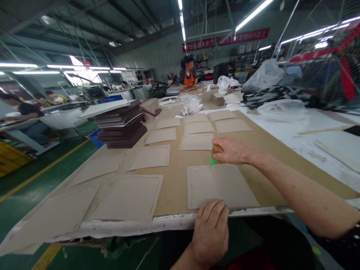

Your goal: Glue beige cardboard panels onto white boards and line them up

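My right hand [232,150] is closed round a brush with a brown wooden handle [217,149] and green bristles [211,161]. The bristles touch the far edge of the nearest cardboard sheet [219,185]. My left hand [211,228] rests at the table's near edge, its fingers curled over the front edge of that same sheet. More tan cardboard sheets [132,197] lie in rows across the brown table top [174,191].
A tall stack of dark brown boards [120,125] stands at the left of the table. White scraps [191,104], a small box [218,99] and plastic bags [264,77] lie farther back. A person in an orange apron [188,77] works at the far end; another person [19,108] sits at left.
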A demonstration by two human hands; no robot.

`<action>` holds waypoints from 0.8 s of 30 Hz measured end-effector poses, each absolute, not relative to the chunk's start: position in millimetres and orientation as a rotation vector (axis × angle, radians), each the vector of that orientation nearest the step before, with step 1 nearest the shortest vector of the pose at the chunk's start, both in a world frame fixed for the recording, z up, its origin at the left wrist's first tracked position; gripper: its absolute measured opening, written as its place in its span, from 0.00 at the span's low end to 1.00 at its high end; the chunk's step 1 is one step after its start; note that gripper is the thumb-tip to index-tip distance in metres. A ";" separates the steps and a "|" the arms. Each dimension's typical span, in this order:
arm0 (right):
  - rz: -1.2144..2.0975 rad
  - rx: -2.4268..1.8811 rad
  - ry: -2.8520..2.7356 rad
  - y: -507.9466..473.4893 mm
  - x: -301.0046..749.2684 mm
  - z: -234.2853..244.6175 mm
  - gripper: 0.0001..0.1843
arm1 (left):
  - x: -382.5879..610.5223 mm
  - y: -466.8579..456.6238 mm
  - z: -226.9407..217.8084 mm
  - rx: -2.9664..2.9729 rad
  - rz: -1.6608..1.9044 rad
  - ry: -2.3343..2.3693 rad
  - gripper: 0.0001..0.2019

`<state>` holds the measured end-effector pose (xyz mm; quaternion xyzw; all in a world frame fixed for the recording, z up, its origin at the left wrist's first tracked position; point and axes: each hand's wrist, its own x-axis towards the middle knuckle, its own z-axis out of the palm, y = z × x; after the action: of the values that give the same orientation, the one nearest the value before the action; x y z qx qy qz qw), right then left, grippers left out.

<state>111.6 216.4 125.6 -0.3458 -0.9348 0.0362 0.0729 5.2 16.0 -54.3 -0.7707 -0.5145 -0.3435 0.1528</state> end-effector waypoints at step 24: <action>0.147 -1.361 -2.664 228.6 192.1 120.5 0.11 | 4.1 18.9 -51.9 -2.204 -1.020 -1.469 0.16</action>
<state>192.1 228.6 120.5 -0.4532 -0.8871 0.0489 0.0731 4.1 18.9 -51.9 -0.7676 -0.5117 -0.3553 0.1507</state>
